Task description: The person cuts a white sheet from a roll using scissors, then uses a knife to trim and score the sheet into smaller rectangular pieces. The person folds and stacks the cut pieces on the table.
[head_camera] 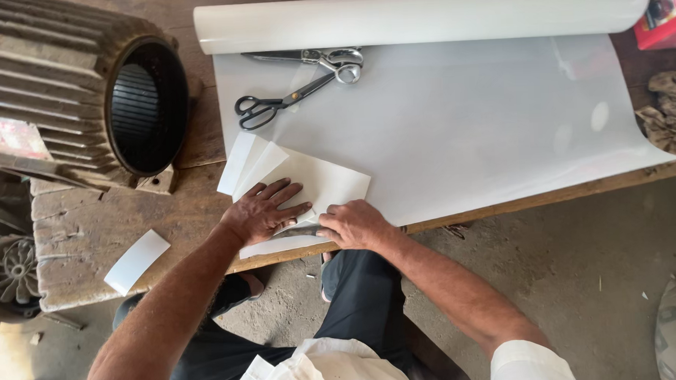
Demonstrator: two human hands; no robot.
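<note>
My left hand [264, 211] lies flat, fingers spread, on a stack of cut white sheet pieces [315, 179] at the front edge of the wooden workbench [81, 224]. My right hand [352, 224] is beside it with fingers curled, pressing down on a dark thin object [300, 230] at the lower edge of the pieces; what that object is I cannot tell. Behind the pieces a large translucent white sheet [464, 124] spreads from its roll [422, 17].
Two pairs of scissors [296, 93] lie on the sheet near the roll. A ribbed motor housing [83, 87] stands at the left. A small white strip [136, 260] lies on the bench. Crumpled rag [665, 111] and red box [668, 16] at the right.
</note>
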